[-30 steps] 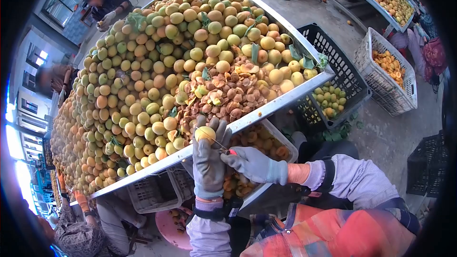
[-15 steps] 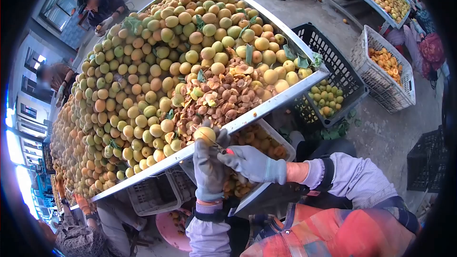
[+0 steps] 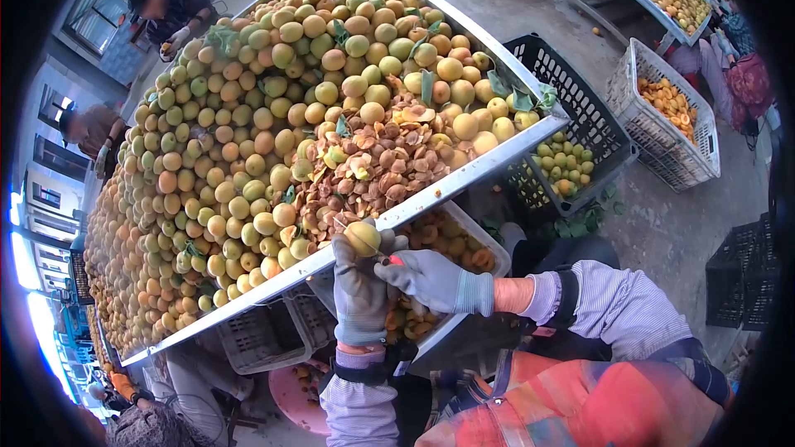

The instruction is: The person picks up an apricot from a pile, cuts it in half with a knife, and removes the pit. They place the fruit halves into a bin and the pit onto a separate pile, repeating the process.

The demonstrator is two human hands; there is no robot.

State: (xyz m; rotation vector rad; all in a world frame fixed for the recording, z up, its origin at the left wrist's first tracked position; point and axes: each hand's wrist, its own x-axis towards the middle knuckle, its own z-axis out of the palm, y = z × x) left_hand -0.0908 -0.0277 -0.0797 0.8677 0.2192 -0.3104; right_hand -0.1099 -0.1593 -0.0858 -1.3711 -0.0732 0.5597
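Observation:
Both my hands wear grey gloves and meet at the near edge of a metal-rimmed table (image 3: 248, 296) heaped with yellow-green fruit (image 3: 240, 186). My left hand (image 3: 359, 290) holds one yellow fruit (image 3: 362, 238) in its upturned fingers. Beside it, my right hand (image 3: 431, 279) is closed round a small tool with a red handle (image 3: 396, 261), its tip close to the fruit. Just beyond the rim lies a pile of brown pits and scraps (image 3: 373, 167). Under my hands stands a crate of orange fruit pieces (image 3: 451, 240), partly hidden.
Black crate (image 3: 600, 136) with green fruit and white crate (image 3: 704, 145) with orange halves stand right. An empty crate (image 3: 261, 339) and pink basin (image 3: 290, 401) sit below the table. Co-workers (image 3: 170, 12) are along the far left side; another fruit table (image 3: 654, 0) is upper right.
The view has shifted slightly. My left hand still holds the fruit and my right hand the tool, the two close together. A co-worker's orange sleeves at the lower left have moved.

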